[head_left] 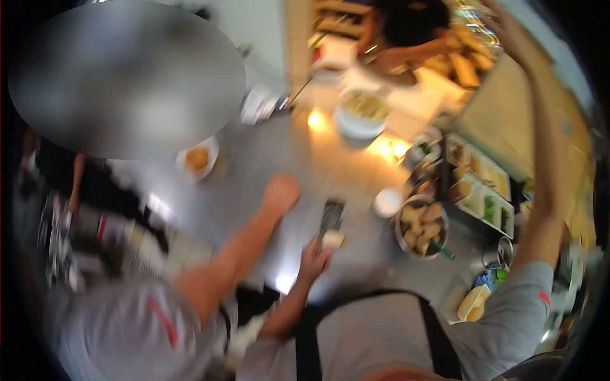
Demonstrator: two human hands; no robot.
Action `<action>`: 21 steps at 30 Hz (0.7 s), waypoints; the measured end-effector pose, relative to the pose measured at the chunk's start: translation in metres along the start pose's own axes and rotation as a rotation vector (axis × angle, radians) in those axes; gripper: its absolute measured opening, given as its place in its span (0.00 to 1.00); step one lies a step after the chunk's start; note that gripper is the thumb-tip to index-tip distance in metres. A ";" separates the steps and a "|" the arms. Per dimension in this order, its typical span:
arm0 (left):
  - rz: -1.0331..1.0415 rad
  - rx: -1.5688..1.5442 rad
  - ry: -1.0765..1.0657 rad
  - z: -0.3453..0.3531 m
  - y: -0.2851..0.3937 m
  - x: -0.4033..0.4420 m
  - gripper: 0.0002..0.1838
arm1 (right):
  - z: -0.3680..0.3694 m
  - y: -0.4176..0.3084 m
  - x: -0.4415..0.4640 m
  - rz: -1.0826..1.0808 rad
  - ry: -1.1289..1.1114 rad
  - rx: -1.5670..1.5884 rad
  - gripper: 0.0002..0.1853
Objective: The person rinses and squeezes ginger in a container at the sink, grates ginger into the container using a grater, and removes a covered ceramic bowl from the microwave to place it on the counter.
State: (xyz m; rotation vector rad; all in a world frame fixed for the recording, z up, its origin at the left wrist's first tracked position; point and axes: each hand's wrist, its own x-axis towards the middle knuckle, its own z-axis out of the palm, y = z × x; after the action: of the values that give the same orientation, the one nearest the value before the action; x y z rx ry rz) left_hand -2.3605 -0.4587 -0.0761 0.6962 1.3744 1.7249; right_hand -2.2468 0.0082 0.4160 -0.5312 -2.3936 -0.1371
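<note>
My left hand is closed around the lower end of a flat grater, held over the steel counter. A pale block that looks like cheese lies against the grater by my fingers. My right arm stretches far up along the right side. At its end, my right hand is near shiny, blurred things at the top edge; its fingers are smeared by motion. To the left of the grater rests a co-worker's closed hand, its arm coming from the lower left.
A large bowl of food stands at the back. On the right are a pot of chunks, a white round container and a rack of ingredient tubs. A plate sits left. Another person stands across the counter.
</note>
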 end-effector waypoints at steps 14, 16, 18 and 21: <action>-0.529 0.037 -0.619 0.120 0.017 -0.104 0.11 | -0.068 -0.177 -0.509 0.406 -0.891 0.492 0.22; -0.570 0.112 -0.638 0.164 0.021 -0.108 0.12 | -0.079 -0.186 -0.559 0.527 -0.833 0.493 0.21; -0.573 0.139 -0.627 0.203 0.012 -0.106 0.12 | -0.091 -0.188 -0.600 0.613 -0.785 0.512 0.21; -0.473 0.278 -0.576 0.259 -0.002 -0.097 0.15 | -0.118 -0.190 -0.650 0.719 -0.692 0.537 0.20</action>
State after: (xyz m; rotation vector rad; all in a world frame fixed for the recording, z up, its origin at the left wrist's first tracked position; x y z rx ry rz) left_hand -2.0983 -0.4061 -0.0053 0.8533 1.2399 0.8786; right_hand -1.8052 -0.4131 0.0994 -1.2657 -2.5197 1.1271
